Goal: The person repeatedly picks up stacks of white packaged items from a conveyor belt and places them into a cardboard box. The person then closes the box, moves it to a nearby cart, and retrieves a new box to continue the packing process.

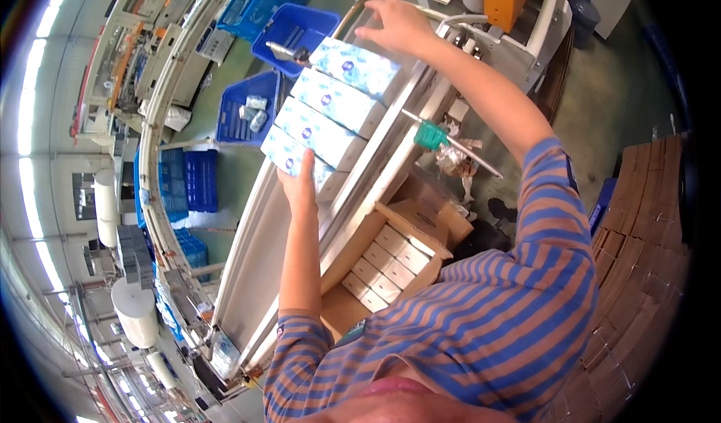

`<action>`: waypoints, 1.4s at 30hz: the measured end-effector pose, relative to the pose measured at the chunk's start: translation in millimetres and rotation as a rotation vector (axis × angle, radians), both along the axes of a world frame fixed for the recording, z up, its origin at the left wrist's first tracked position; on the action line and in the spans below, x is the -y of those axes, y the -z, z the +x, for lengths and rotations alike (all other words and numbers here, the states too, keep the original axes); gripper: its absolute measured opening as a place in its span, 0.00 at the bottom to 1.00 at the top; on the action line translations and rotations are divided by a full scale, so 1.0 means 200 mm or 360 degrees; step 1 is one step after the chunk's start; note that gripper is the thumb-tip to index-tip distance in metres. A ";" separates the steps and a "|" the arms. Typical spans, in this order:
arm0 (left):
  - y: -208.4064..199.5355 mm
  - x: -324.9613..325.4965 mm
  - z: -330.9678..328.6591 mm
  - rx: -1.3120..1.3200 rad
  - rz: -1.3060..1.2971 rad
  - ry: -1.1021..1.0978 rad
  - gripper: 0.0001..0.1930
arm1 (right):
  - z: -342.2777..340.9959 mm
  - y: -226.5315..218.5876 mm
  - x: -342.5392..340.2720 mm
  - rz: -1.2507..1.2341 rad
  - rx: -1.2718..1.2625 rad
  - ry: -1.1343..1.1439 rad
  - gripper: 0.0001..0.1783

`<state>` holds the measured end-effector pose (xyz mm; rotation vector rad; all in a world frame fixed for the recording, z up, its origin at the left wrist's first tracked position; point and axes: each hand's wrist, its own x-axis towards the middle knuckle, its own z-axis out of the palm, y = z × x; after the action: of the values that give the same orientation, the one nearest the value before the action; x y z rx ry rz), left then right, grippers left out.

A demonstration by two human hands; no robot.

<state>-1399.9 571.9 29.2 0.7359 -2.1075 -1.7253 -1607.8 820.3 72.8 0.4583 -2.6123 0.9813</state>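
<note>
Pressing evenly should keep the blue-and-white oblong cardboard boxes [306,126] aligned on the grey metal bench [251,254]; my left hand [299,185] touches the nearest, grip unclear; my right hand [396,28] spreads its fingers

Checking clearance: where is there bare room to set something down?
The long grey metal conveyor is bare from the left hand toward its near end, alongside the brown cardboard carton. Inside the carton, the corner nearest the left forearm looks free. Crowded: the row of blue-and-white patterned boxes beyond that hand, and the carton's white rectangular boxes.
</note>
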 end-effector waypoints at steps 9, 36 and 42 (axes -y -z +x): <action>0.02 0.03 0.00 0.0192 -0.0011 0.0061 0.38 | -0.73 0.16 -0.29 0.0144 -0.0376 0.0922 0.41; -0.48 0.39 1.41 -0.0061 -0.0419 -0.0300 0.45 | 1.14 -0.35 0.49 0.0160 0.0325 -0.1112 0.59; -0.34 0.18 1.77 0.1043 0.0017 0.0641 0.42 | 1.40 -0.15 0.36 0.1486 0.1298 -0.1744 0.61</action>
<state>-1045.5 535.2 97.2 1.0467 -2.8461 -1.8657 -1328.4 748.8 101.8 2.2751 -3.4043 -0.0591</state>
